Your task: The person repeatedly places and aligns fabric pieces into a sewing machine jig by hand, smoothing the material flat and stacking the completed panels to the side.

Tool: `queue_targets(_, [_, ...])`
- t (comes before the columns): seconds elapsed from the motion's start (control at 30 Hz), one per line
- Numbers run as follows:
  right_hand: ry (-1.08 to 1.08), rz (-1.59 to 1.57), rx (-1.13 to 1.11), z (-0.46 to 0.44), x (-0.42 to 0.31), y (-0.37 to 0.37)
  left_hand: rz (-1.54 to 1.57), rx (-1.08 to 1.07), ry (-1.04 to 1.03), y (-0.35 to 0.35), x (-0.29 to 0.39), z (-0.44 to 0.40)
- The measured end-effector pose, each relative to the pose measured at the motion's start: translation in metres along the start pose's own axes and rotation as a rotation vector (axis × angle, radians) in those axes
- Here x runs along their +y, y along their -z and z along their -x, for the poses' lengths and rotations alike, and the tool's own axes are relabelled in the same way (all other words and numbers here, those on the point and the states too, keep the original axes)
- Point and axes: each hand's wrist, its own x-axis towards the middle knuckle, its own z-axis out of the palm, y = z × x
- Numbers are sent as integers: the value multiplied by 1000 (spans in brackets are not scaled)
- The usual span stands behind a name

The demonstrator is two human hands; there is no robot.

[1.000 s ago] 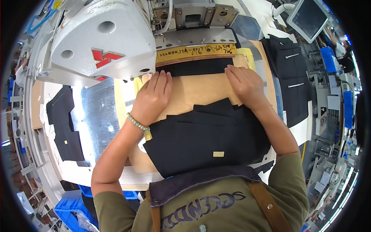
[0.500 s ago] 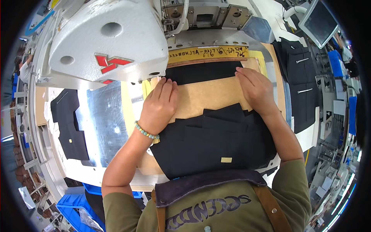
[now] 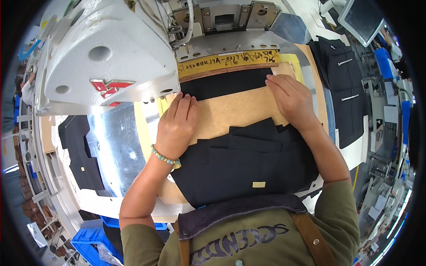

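A strip of black fabric (image 3: 228, 84) lies across a tan board (image 3: 235, 106), just below a yellow template edge (image 3: 230, 62) with handwritten marks. At the strip's left end is my left hand (image 3: 175, 122), fingers together and fingertips pressed on the corner, with a beaded bracelet at the wrist. My right hand (image 3: 291, 101) pinches the strip's right end between thumb and fingers. Closer to my body, several overlapping black fabric pieces (image 3: 248, 162) cover the board, one bearing a small yellow sticker (image 3: 258, 184).
A white sewing machine head (image 3: 111, 57) overhangs my left hand. Black pieces with zippers (image 3: 347, 84) lie at the right, and another black piece (image 3: 82, 153) at the left. A monitor (image 3: 361, 20) stands at upper right, a blue crate (image 3: 95, 244) at lower left.
The view has shifted and tilted slightly, so the machine head appears farther left. Both hands keep their places at the two ends of the black strip.
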Motion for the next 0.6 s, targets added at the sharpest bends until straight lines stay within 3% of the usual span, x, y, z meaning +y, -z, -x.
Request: queue_targets(0.6, [-37, 37, -2, 12, 4, -4, 53, -36, 49, 1, 0, 1])
